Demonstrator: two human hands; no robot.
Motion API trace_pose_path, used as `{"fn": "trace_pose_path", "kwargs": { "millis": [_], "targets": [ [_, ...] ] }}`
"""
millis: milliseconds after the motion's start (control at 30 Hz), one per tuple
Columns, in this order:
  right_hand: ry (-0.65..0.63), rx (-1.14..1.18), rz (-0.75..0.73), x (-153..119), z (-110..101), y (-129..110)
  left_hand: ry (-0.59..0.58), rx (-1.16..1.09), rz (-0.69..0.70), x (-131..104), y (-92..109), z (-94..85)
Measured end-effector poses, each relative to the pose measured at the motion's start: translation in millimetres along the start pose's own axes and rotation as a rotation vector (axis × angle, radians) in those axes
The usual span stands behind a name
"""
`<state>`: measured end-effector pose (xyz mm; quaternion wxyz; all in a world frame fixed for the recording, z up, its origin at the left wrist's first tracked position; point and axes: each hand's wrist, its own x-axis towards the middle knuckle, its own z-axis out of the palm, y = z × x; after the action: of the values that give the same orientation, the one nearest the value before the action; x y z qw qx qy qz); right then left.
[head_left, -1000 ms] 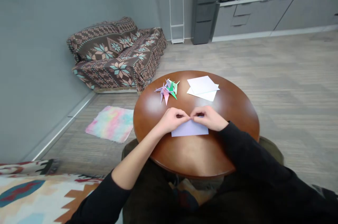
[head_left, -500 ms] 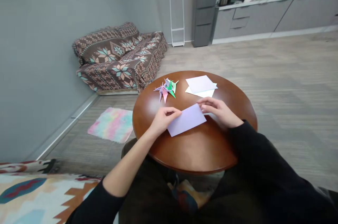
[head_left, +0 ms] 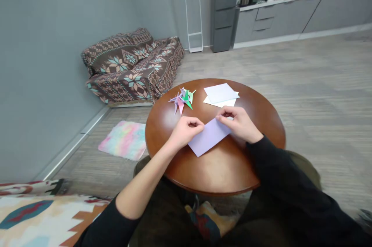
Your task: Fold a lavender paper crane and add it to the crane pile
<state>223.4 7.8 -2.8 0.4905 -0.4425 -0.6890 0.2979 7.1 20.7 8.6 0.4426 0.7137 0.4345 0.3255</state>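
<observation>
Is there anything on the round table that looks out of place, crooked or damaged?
Nothing looks damaged or spilled. The folded lilac paper lies at an angle between the left hand and right hand. The white sheets overlap unevenly, and the paper cranes lie in a loose heap.

There is one view only, from a camera worn on the person's head. It looks forward and steeply down over a round table (head_left: 174, 117) at frame centre, close enough that both forearms rise from the bottom edge to the left hand (head_left: 186, 132) and right hand (head_left: 240, 123). Beyond the table the view reaches far across the floor to a sofa (head_left: 132, 68) at upper left and cabinets (head_left: 290, 18) at upper right.
</observation>
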Motion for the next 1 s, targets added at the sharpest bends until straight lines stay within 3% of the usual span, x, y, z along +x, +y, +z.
{"fn": "trace_pose_path", "kwargs": {
  "millis": [200,300,400,467,600,733,833,900,933,1000],
  "targets": [
    [0.110,0.040,-0.028,2,-5,5,-0.013,0.012,-0.052,-20,-6,-17.0],
    [0.116,0.050,-0.019,5,-10,10,-0.012,0.178,-0.077,-28,-16,-34.1],
    [0.067,0.091,0.002,7,-7,10,0.161,0.321,-0.050,-25,-18,-44.3],
    [0.006,0.113,0.020,8,-1,6,0.229,0.324,0.043,-17,-12,-40.5],
    [-0.057,0.082,0.013,6,8,2,-0.130,0.294,0.152,2,5,-16.5],
    [-0.002,-0.070,-0.016,4,-6,13,-0.239,0.267,0.099,5,4,-7.0],
    [0.185,-0.065,0.036,5,-19,23,-0.174,0.086,-0.018,2,-7,-10.3],
    [0.250,0.020,0.100,6,-20,25,-0.011,-0.122,-0.091,2,-16,-9.9],
    [0.215,0.091,0.131,7,-17,24,0.078,-0.235,-0.117,4,-20,-8.2],
    [0.024,0.225,0.214,7,-9,19,0.153,-0.296,-0.131,9,-26,-2.4]
  ]
}}
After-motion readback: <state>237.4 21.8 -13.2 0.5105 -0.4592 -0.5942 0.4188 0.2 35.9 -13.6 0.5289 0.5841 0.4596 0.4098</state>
